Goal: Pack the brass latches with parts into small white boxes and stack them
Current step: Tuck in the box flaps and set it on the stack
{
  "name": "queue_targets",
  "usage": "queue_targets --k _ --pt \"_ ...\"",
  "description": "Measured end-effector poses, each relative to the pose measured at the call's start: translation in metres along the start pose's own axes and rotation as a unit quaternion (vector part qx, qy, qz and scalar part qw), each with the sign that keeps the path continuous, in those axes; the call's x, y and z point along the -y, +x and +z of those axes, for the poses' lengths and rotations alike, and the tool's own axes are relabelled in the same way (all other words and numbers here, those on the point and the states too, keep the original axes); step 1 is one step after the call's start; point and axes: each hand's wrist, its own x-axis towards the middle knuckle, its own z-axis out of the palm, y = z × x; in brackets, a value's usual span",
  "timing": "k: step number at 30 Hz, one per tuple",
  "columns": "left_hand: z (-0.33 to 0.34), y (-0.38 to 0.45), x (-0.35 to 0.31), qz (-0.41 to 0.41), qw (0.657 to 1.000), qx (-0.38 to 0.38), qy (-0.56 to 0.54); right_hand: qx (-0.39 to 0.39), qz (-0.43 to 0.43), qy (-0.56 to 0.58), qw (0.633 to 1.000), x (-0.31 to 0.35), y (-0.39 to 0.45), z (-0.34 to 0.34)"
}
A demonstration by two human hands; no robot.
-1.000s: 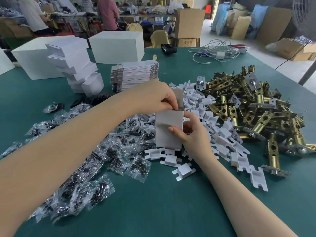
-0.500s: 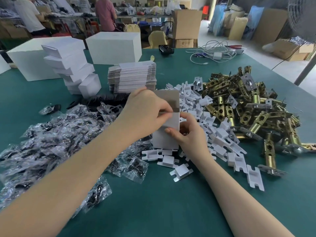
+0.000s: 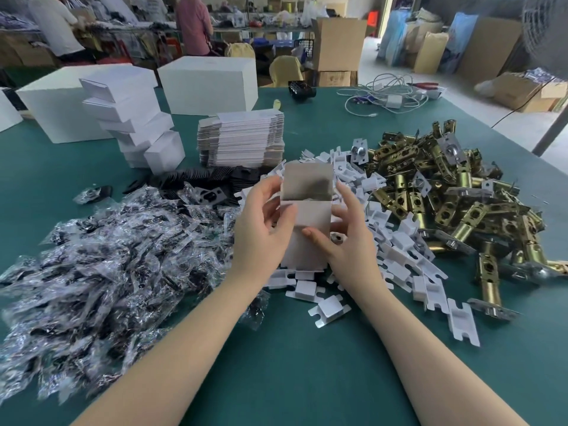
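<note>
2 hands [image 3: 261, 229] [image 3: 347, 241] flank the small white box [image 3: 307, 210], curled fingers [image 3: 287, 214] gripping its sides.

- small white box [image 3: 307, 216]: upright above the green table, its top flap raised and the grey inside showing, held between two hands.
- brass latches [image 3: 445, 192]: a tangled heap at the right, tubular bodies with flat silver faceplates.
- stacked white boxes [image 3: 135, 124]: a leaning pile at the far left.
- flat box blanks [image 3: 241, 139]: a neat stack behind.
- bagged parts [image 3: 101, 256]: clear packets heaped at the left.
- white inserts [image 3: 396, 250]: scattered beside the latches.
</note>
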Motion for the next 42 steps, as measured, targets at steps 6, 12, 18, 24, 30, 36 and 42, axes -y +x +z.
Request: queue_targets --k 6,12,18,24,30,36,42 --pt "-0.003 -0.011 0.020 0.037 0.997 -0.010 0.061 -0.015 -0.045 -0.051 0.998 0.006 -0.003 -0.004" --pt "-0.005 -0.010 0.019 0.108 0.991 -0.002 0.082 -0.011 -0.088 -0.102 0.991 0.005 -0.001 -0.008" --pt "-0.003 -0.004 0.009 0.086 0.992 0.017 0.095 -0.025 -0.062 -0.030 0.997 0.012 0.002 -0.010" --pt "-0.008 0.010 -0.006 -0.048 0.998 0.039 -0.001 -0.044 0.030 0.109 0.993 0.020 0.013 -0.009" --pt "-0.005 0.024 -0.008 -0.143 0.986 0.009 -0.080 -0.016 0.060 0.097 0.993 0.024 0.029 -0.013" --pt "-0.001 0.025 0.000 -0.109 0.991 0.017 -0.069 -0.045 0.058 0.108 0.991 0.020 0.032 -0.004" --pt "0.002 0.009 0.010 -0.036 0.999 -0.005 -0.029 -0.048 -0.014 0.062 0.997 0.018 0.021 -0.004"
